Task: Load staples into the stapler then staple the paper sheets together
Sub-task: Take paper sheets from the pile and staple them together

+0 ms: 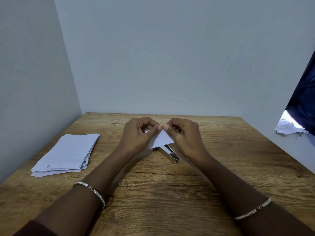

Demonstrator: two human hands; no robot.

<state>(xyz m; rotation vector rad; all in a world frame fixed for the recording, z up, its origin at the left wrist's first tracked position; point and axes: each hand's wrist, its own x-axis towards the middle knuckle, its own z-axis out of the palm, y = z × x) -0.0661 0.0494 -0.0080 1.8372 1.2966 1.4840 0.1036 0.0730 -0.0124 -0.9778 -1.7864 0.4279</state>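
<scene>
Both hands are raised just above the centre of the brown wood-grain counter and meet at the thumbs. The left hand and the right hand each have the fingers curled, and each pinches the top corner of a small white paper sheet set between thumb and forefinger. The sheet set hangs tilted between the two hands, its lower edge over the silver metal stapler. The stapler lies on the counter directly below the hands, partly hidden by the paper; whether it is open or closed cannot be determined. A loose stack of white paper sheets lies on the left part of the counter, well apart from the hands. Each forearm carries a thin silver bangle: left, right. Dark blue fabric hangs at the right edge, above crumpled white paper.
</scene>
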